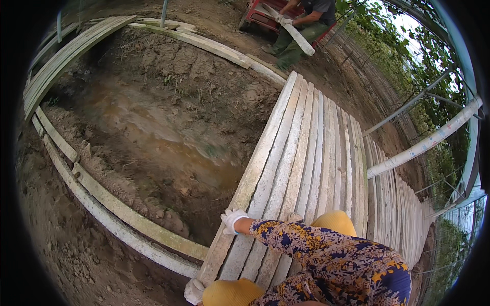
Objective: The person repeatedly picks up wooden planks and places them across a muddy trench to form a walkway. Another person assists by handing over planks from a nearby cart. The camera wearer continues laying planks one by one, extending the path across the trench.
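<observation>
A row of long, narrow concrete slabs (325,126) lies side by side across a muddy trench (183,141). My right hand (232,221), in a white glove, grips the edge of the outermost slab (260,153) partway along its length. At the near end of that same slab is my left hand (194,291), also gloved, partly cut off by the picture's bottom. The fingers under the slab are hidden. My patterned sleeve (298,241) crosses over the slabs. Two yellow ribbed coverings on me, one (337,222) beyond the sleeve, the other (231,292) near my left hand, show above the slabs.
Concrete slabs (134,225) edge the trench, and several more (76,57) span its far end. Another person (306,26) holds a slab (300,40) with gloved hands beside a red vehicle (264,15). A white pipe (428,141) slants above the slabs at right.
</observation>
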The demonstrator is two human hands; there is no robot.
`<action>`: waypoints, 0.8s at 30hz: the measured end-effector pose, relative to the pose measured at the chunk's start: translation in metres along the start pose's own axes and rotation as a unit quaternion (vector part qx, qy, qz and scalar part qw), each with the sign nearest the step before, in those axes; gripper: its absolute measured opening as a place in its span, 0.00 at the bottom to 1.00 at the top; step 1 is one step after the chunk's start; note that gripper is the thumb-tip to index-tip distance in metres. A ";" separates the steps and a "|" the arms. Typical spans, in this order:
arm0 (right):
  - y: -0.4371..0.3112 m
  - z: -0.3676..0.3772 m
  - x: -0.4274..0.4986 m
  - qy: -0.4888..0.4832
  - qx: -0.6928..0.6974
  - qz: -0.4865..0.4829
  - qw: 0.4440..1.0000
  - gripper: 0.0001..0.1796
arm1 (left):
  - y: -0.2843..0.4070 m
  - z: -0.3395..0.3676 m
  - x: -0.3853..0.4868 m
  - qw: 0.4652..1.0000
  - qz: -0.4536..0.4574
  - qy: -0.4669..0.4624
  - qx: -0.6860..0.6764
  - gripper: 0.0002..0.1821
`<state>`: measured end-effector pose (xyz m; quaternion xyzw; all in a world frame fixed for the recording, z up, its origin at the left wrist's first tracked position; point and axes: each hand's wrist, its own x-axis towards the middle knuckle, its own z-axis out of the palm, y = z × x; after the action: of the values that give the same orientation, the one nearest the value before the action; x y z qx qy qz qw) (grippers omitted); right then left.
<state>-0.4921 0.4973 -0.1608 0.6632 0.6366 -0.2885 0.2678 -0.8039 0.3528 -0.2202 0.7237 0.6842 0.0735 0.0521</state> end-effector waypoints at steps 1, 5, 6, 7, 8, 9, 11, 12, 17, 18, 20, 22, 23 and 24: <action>0.001 -0.005 0.001 -0.004 0.012 -0.004 1.000 0.35 | 0.000 0.000 0.001 1.000 0.003 0.002 -0.001 0.12; 0.003 -0.032 0.003 -0.015 0.069 0.003 0.997 0.28 | 0.001 -0.004 0.002 1.000 0.013 0.005 0.001 0.12; 0.004 -0.039 0.003 -0.004 0.081 0.006 0.997 0.27 | 0.001 -0.004 0.002 1.000 0.015 0.007 0.001 0.12; 0.006 -0.047 0.003 0.005 0.097 0.003 0.995 0.27 | 0.002 -0.006 0.002 1.000 0.020 0.009 0.001 0.12; 0.007 -0.054 0.005 0.009 0.115 -0.001 0.993 0.28 | 0.002 -0.006 0.002 1.000 0.022 0.010 -0.001 0.12; 0.009 -0.061 0.005 0.011 0.136 -0.006 0.991 0.29 | 0.002 -0.008 0.001 1.000 0.026 0.011 0.001 0.12; 0.018 -0.073 0.006 0.030 0.149 -0.011 0.988 0.29 | 0.003 -0.010 0.002 0.999 0.031 0.015 0.000 0.12; 0.022 -0.078 0.006 0.037 0.151 -0.007 0.988 0.29 | 0.003 -0.012 0.002 0.999 0.034 0.017 -0.001 0.12; 0.047 -0.095 0.004 0.024 0.159 0.014 0.987 0.31 | 0.015 -0.028 0.007 0.998 0.051 0.032 -0.007 0.12; 0.052 -0.097 0.004 0.022 0.155 0.017 0.987 0.31 | 0.017 -0.032 0.006 0.998 0.057 0.038 -0.008 0.12; 0.062 -0.098 0.002 0.024 0.168 0.030 0.985 0.32 | 0.020 -0.036 0.003 0.996 0.067 0.053 -0.017 0.12; 0.073 -0.099 -0.001 0.037 0.179 0.049 0.982 0.31 | 0.017 -0.033 -0.002 0.995 0.074 0.065 -0.015 0.12; 0.078 -0.099 -0.002 0.048 0.188 0.056 0.979 0.30 | 0.013 -0.029 -0.003 0.996 0.071 0.041 -0.023 0.12; 0.083 -0.100 -0.002 0.055 0.195 0.064 0.977 0.30 | 0.008 -0.023 -0.006 0.997 0.067 0.017 -0.030 0.12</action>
<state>-0.4046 0.5640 -0.0913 0.7571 0.5377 -0.3526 0.1156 -0.8006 0.3461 -0.1961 0.7648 0.6324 0.1096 0.0565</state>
